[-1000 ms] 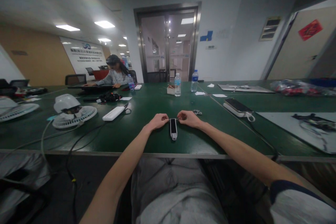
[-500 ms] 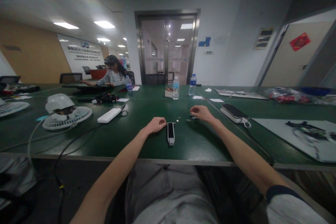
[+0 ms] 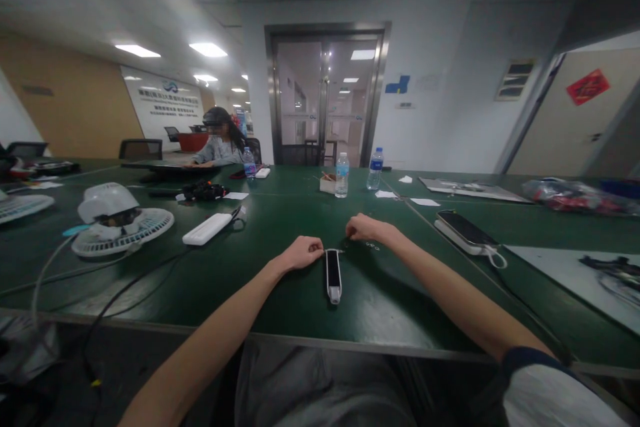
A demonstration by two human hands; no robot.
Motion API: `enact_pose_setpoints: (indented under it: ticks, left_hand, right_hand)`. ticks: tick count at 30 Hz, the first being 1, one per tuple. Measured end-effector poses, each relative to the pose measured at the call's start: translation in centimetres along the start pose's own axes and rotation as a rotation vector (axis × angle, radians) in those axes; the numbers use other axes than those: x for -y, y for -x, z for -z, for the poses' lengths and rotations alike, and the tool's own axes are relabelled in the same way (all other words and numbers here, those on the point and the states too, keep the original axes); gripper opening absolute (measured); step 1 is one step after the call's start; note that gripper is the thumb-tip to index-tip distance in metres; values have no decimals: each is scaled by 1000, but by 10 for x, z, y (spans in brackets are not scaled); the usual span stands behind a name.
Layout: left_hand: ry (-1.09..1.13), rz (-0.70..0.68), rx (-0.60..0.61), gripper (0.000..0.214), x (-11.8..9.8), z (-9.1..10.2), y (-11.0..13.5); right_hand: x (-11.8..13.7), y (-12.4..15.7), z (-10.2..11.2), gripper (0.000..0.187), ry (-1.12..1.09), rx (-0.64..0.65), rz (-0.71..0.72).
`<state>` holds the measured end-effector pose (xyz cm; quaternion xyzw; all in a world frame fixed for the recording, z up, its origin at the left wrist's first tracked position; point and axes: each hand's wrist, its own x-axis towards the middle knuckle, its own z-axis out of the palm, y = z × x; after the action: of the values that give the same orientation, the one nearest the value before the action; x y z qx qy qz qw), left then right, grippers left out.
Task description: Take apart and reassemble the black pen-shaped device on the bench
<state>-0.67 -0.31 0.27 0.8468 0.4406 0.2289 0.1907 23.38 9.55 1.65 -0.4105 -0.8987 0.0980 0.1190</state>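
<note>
A slim white device with a black strip along its face [image 3: 333, 277], shaped like a scanning pen, lies lengthwise on the green table. My left hand [image 3: 304, 252] rests beside its far end, fingers curled together; a thin piece [image 3: 336, 251] shows across that end, and whatever the fingertips pinch is too small to name. To the right and a little farther off, my right hand [image 3: 367, 227] is low over the table with its fingers closed downward, their contents hidden. Several tiny ring-like parts [image 3: 373, 246] lie just below its wrist.
A white power strip [image 3: 207, 229] and a fan with a white base [image 3: 120, 220] stand left. Bottles [image 3: 342, 175] and a small box [image 3: 327, 183] are ahead. A phone on a white block [image 3: 467, 233] lies right. Across the table sits another person [image 3: 220, 147].
My right hand has moved left from the small parts, closer to the white device. My left hand stays by the device's far end. The whole view has shifted slightly.
</note>
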Motion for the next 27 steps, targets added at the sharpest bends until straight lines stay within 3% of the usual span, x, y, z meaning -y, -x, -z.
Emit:
enact_pose_setpoints:
  ticks: [5,11,19,23,27]
  left_hand:
    - [-6,-28,4,21,2,0,-1]
    - [-26,-26,-5,22,1,0,-1]
    - [-36,-44,-42,21,7,-5,0]
    - [-57,-37,-64,21,8,-7,0]
    - [-88,-31,-74,21,5,-7,1]
  right_hand:
    - [-5,-2,-7,16,43,13,12]
    - [11,2,-7,7,112,1,-37]
    - [10,52,23,12,100,-150,-91]
    - [2,70,23,16,117,-60,-156]
    - [5,69,14,17,103,-1,-154]
